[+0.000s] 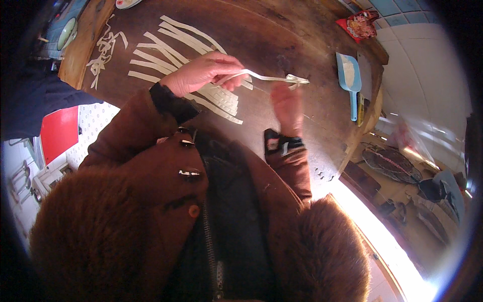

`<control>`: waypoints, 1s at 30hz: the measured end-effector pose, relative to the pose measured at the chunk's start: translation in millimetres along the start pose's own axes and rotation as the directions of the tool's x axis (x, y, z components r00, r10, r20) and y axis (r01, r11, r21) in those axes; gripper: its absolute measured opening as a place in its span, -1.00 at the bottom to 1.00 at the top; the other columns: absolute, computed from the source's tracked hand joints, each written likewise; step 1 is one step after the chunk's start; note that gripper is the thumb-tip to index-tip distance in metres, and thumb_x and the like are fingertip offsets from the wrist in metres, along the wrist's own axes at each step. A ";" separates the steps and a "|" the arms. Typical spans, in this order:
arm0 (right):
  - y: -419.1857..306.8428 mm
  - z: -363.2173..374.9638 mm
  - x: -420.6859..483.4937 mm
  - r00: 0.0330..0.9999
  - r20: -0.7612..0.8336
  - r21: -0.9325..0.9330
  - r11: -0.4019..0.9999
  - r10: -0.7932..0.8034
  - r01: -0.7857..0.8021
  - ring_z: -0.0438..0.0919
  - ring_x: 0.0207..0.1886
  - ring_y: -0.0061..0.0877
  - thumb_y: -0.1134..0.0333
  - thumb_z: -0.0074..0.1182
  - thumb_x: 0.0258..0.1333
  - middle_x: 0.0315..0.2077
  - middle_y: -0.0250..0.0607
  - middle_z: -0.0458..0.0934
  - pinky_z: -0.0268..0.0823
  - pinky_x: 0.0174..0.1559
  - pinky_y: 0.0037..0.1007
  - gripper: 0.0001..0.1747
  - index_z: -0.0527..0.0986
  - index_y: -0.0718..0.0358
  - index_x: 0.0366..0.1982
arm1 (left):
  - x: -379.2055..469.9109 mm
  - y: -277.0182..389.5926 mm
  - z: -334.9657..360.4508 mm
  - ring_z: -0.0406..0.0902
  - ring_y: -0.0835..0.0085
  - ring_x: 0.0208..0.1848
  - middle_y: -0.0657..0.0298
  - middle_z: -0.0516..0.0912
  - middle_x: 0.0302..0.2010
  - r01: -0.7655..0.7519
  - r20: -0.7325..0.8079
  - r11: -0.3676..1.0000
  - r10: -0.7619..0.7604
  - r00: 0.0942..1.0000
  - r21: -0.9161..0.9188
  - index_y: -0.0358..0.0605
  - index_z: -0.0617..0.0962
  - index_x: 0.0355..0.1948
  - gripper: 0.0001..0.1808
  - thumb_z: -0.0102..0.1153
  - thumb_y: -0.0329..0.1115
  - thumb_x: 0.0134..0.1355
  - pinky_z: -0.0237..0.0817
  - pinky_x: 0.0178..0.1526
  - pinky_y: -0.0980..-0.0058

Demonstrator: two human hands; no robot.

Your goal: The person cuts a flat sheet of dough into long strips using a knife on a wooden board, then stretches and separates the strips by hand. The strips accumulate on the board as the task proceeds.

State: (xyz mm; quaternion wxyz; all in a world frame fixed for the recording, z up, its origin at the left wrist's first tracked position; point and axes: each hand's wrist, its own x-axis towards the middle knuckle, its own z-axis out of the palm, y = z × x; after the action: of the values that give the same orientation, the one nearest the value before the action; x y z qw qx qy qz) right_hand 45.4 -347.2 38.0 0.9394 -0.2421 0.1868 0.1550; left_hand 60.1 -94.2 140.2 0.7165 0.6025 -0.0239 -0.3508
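Observation:
My left hand [209, 71] holds one end of a pale dough strip [260, 76] between thumb and fingers, above the brown wooden table [264, 37]. The strip runs right to a small folded bunch at its far end. Close below that bunch is my right hand [287, 105], blurred; whether its fingers grip the dough cannot be told. Flat dough strips [153, 68] lie side by side under and left of my left hand, partly hidden by it. A loose tangle of thin dough strips [103, 49] lies near the table's left edge.
A blue scoop [357, 90] with white powder lies at the table's right side, beside a yellow object [361, 109]. A red bag [358, 25] sits at the back right. A person in dark clothing [64, 102] is at the left. Part of a plate shows at the top edge.

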 end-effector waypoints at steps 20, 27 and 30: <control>-39.0 47.3 -1.1 0.983 0.096 -0.203 0.964 -0.156 0.173 0.53 -0.39 -0.46 0.24 -0.05 0.20 -0.40 -0.18 0.55 0.36 -0.38 -0.45 -0.74 0.45 0.27 -0.21 | -21.3 -11.7 -12.2 0.40 0.66 -0.48 0.36 0.53 -0.50 0.014 0.002 0.992 -0.014 1.000 0.129 -0.29 0.57 -0.30 -0.76 0.03 -0.29 0.20 0.23 -0.35 0.67; -36.3 22.7 6.5 0.990 0.116 -0.070 0.993 -0.086 0.094 0.53 -0.27 -0.48 0.19 -0.04 0.19 -0.34 -0.27 0.57 0.38 -0.26 -0.47 -0.74 0.47 0.21 -0.22 | -19.9 -4.6 -9.2 0.40 0.64 -0.49 0.34 0.51 -0.51 -0.010 0.021 0.999 0.009 1.000 0.035 -0.26 0.55 -0.28 -0.79 0.01 -0.31 0.21 0.22 -0.37 0.69; 6.9 18.9 4.5 0.995 0.083 -0.001 0.999 0.048 -0.048 0.54 -0.24 -0.45 0.15 -0.03 0.18 -0.31 -0.27 0.57 0.39 -0.21 -0.44 -0.72 0.49 0.21 -0.24 | -13.5 -3.6 -0.2 0.40 0.65 -0.52 0.34 0.53 -0.53 -0.039 -0.031 0.998 0.037 0.999 -0.059 -0.23 0.56 -0.27 -0.79 0.03 -0.31 0.19 0.20 -0.41 0.70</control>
State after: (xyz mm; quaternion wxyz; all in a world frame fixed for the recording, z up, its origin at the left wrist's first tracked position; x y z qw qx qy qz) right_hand 51.9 -330.8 48.7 0.9425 -0.2304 0.1535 0.1871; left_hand 48.3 -87.0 142.2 0.7409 0.5856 -0.0143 -0.3286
